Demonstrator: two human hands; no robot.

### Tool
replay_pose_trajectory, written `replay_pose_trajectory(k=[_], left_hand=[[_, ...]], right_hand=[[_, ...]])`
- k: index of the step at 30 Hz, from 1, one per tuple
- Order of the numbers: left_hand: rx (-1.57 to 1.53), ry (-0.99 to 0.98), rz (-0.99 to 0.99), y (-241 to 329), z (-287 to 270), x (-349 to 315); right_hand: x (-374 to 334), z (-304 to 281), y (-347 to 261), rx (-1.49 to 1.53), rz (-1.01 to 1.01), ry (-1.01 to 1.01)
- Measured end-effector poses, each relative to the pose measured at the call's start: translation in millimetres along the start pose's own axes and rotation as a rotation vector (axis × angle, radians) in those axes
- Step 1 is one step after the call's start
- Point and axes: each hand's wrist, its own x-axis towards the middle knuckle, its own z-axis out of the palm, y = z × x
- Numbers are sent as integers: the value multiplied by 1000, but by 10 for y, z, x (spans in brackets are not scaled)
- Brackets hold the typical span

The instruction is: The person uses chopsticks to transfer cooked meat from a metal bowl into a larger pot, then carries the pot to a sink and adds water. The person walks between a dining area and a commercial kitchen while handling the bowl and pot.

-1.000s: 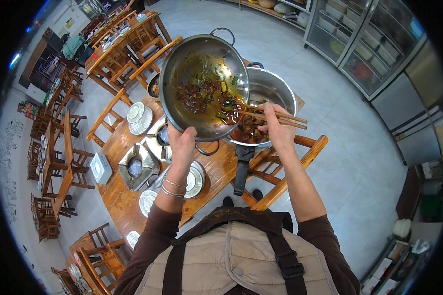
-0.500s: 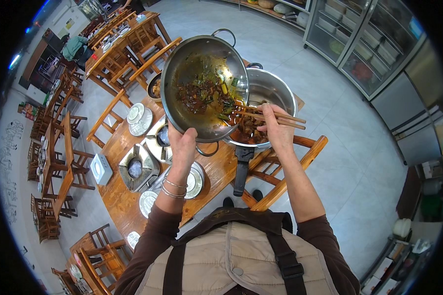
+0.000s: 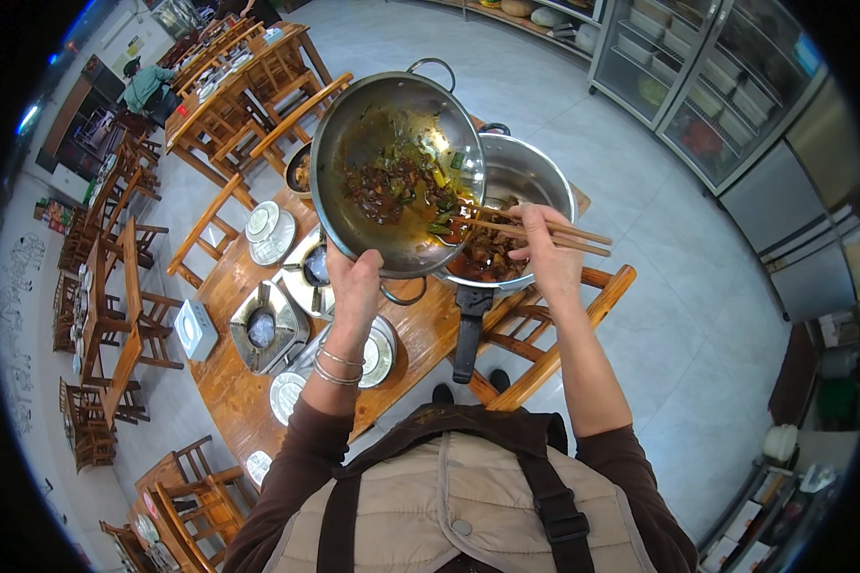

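Note:
My left hand (image 3: 355,284) grips the near rim of a two-handled steel wok (image 3: 339,205), which tilts to the right over a pressure cooker pot (image 3: 545,172). Oily sauce with dark bits and green scallion pieces (image 3: 389,186) lies inside the wok. My right hand (image 3: 552,250) is closed on a pair of wooden chopsticks (image 3: 573,239), whose tips reach the wok's right rim. Dark brown chunks of food in reddish sauce (image 3: 492,256) sit in the pot. The pot's black handle (image 3: 468,334) points toward me. Part of the pot is hidden under the wok.
The wooden table (image 3: 420,339) holds two gas burners (image 3: 266,327), stacked plates (image 3: 377,351), a tissue box (image 3: 196,329) and a smaller pan of food (image 3: 301,170). A wooden chair (image 3: 573,334) stands at the right. A glass-door fridge (image 3: 707,86) is beyond. A person in green (image 3: 145,88) is far left.
My right hand and the chopsticks have shifted slightly to the right. The wok has barely moved. The far person in green is more upright.

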Motion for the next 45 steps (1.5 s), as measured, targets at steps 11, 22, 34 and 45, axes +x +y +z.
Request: replay_pose_trajectory(k=[11, 22, 34, 45], left_hand=[[-118, 63, -19, -56, 36, 15], [20, -13, 28, -10, 13, -6], [26, -22, 61, -51, -1, 7], [38, -13, 46, -22, 12, -2]], right_hand=[[-49, -155, -13, -83, 19, 37], [-2, -96, 86, -46, 29, 36], [0, -106, 88, -45, 18, 15], [-3, -82, 116, -82, -5, 23]])
